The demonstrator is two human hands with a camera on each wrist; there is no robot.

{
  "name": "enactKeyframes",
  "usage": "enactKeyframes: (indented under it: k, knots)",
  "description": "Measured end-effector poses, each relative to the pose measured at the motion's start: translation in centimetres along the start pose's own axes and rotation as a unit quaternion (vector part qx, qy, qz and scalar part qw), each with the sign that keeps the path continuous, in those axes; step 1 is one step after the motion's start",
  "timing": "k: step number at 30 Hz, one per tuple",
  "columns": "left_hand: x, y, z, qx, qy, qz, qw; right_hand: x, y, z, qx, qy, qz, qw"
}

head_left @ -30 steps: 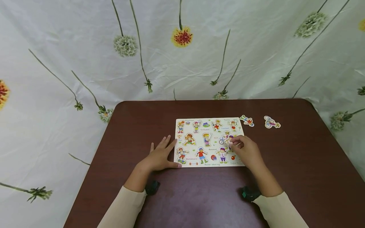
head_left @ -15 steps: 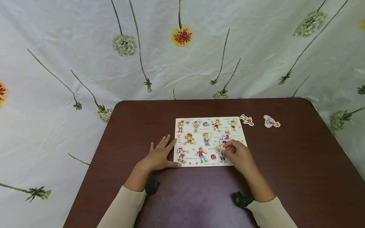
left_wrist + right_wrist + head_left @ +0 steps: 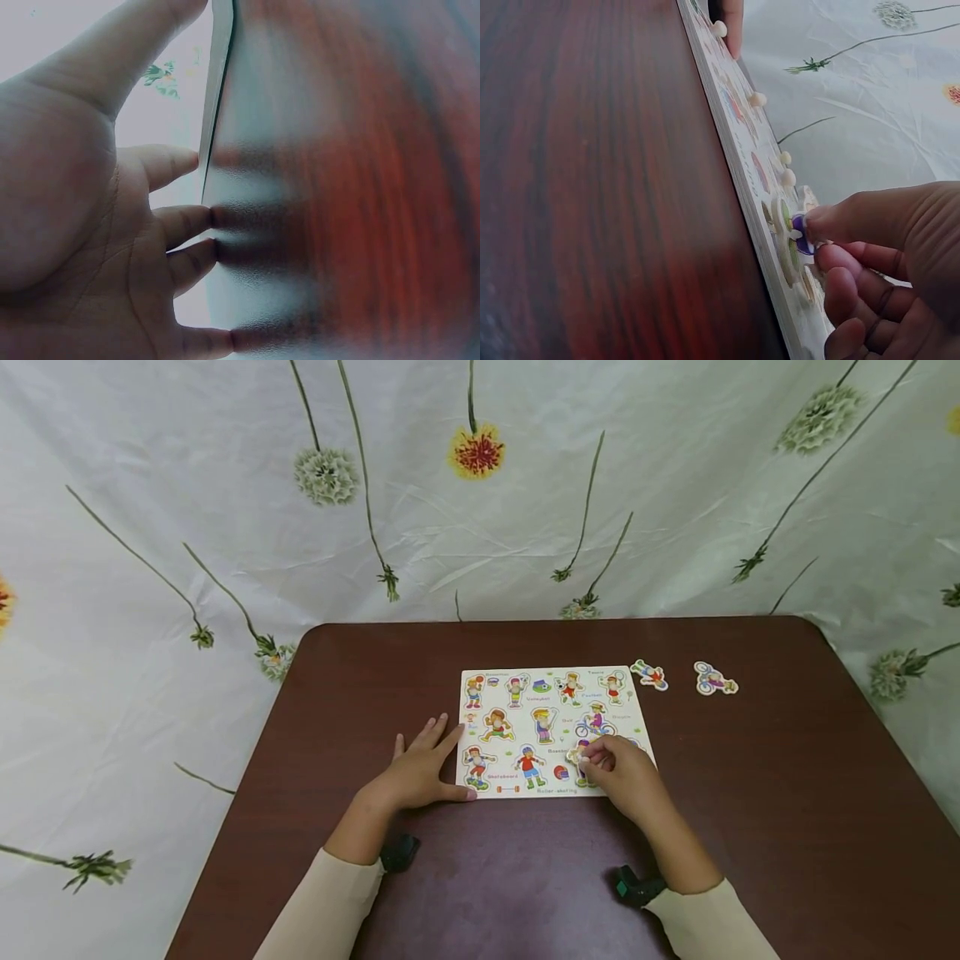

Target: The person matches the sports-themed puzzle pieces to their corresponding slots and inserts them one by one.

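Observation:
A pale puzzle board point(image 3: 521, 727) with colourful sport figures lies on the table. My right hand point(image 3: 621, 770) pinches a puzzle piece point(image 3: 576, 755) between thumb and fingers over the board's lower right. In the right wrist view, purple shows on that puzzle piece point(image 3: 804, 238) beside the thumb, and it looks tilted; its lower part overlaps other figures. My left hand point(image 3: 422, 772) lies spread at the board's left side, thumb at the near-left corner and a finger at the left edge. In the left wrist view its fingers point(image 3: 187, 225) are straight, tips against the tabletop.
Two loose puzzle pieces lie beyond the board's upper right: a figure in red and blue point(image 3: 651, 676) close to the corner, and a bicycle figure point(image 3: 715, 680) farther right. Round knobs point(image 3: 758, 99) stand up from the board. A flowered cloth point(image 3: 525, 543) hangs behind the dark table point(image 3: 375, 693).
My right hand has moved left and nearer with the puzzle piece, uncovering the cyclist figure on the board. The left hand stays put.

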State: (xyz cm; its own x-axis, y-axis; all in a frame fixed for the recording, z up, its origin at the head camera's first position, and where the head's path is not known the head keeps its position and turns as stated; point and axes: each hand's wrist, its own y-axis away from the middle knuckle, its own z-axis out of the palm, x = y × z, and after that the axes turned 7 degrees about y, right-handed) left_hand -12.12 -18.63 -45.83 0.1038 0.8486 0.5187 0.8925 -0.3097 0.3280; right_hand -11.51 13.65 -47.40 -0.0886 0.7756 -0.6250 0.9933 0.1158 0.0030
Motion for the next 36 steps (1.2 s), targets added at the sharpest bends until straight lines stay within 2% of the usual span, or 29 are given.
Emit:
enactKeyframes:
  k: [9,17,23,36]
  knots:
    - [0.10,0.08,-0.25,-0.001,-0.002,0.007,1.0000,0.17,-0.01,0.13,-0.006,0.019,-0.014,1.000]
    - [0.18,0.11,-0.22,-0.004,0.000,0.007,1.0000,0.47,-0.11,0.53,-0.011,0.034,-0.009,0.999]
    - [0.09,0.12,-0.14,-0.003,-0.004,0.008,1.0000,0.55,-0.06,0.65,-0.004,0.029,-0.025,0.999]
    - [0.03,0.13,-0.10,-0.003,0.004,0.004,1.0000,0.59,-0.31,0.52,-0.018,0.026,-0.002,1.000]
